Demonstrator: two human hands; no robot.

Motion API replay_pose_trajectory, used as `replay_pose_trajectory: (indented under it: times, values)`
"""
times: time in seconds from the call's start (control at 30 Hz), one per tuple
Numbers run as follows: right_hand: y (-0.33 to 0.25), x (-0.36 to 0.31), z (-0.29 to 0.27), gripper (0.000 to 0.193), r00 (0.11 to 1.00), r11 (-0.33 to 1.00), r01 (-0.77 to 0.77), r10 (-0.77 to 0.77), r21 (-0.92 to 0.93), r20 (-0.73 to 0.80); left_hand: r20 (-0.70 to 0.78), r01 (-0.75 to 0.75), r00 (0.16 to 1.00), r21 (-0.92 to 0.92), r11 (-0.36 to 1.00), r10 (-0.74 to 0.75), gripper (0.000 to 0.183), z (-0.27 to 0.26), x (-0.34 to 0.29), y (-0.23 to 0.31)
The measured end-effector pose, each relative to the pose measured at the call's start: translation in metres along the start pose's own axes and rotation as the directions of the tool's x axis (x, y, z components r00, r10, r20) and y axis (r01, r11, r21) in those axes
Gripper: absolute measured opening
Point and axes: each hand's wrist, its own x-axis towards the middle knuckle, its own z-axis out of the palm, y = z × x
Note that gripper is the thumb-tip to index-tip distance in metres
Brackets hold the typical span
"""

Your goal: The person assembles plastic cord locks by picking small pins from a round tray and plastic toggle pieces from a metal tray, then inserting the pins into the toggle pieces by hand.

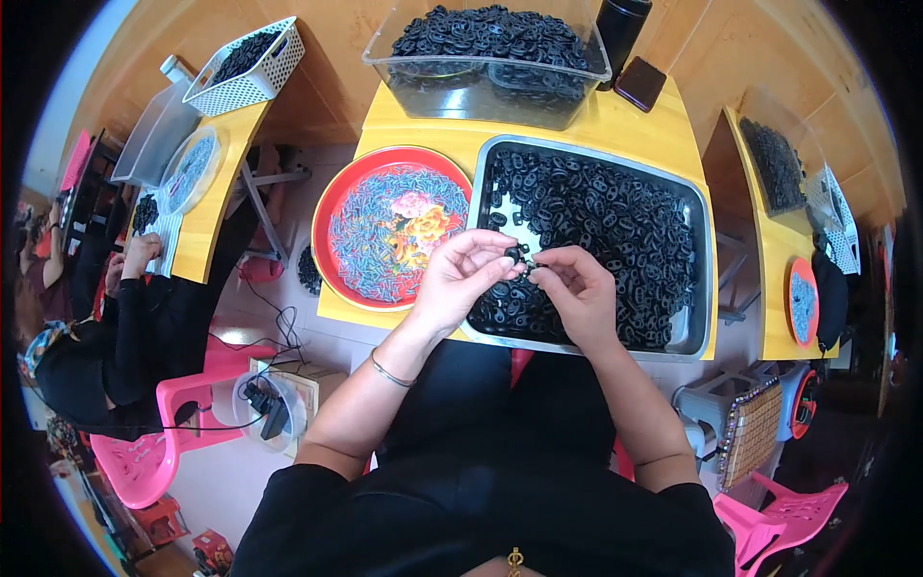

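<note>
Over the left edge of a metal tray [705,288], my left hand [460,281] pinches a small black plastic piece [514,254] between thumb and fingers. My right hand [581,293] meets it there, thumb and forefinger closed at the piece's right side. Whatever tiny thing those fingertips hold is too small to make out. Loose black oval pieces with holes [615,231] heap in the metal tray below. To the left, a red round tray [325,216] with a flower print carries many thin grey-blue metal pins [370,236].
Behind stands a clear plastic bin [461,96] full of black pieces. A dark cylinder [623,34] and a phone-like dark slab [640,85] lie beside it. Another person [125,337] sits at a left table. Pink chairs [178,423] and cables [284,337] are on the floor.
</note>
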Motion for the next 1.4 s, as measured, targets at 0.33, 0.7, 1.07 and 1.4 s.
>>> replay_pose_trajectory:
  times: [0.33,0.7,1.07,1.4]
  values:
    - [0.0033,-0.0005,-0.0005,0.016,1.000,0.999,0.012,-0.012,-0.039,-0.004,0.027,0.022,0.999,0.002,1.000,-0.022,0.021,-0.0012,-0.0005,0.0016]
    - [0.0027,-0.0001,-0.0017,0.014,0.998,0.998,-0.057,0.057,0.027,0.006,0.039,0.057,0.997,0.089,0.994,-0.060,0.020,0.0001,-0.0013,0.0061]
    - [0.0004,-0.0002,-0.0028,0.012,0.994,0.985,-0.107,0.103,0.138,0.035,0.016,0.073,0.997,0.100,0.992,-0.075,0.018,0.0013,-0.0028,0.0023]
    - [0.0010,0.0015,-0.0054,0.011,0.990,0.981,-0.138,0.131,0.133,0.060,0.002,0.069,0.998,0.096,0.993,-0.070,0.017,0.0058,-0.0058,-0.0005]
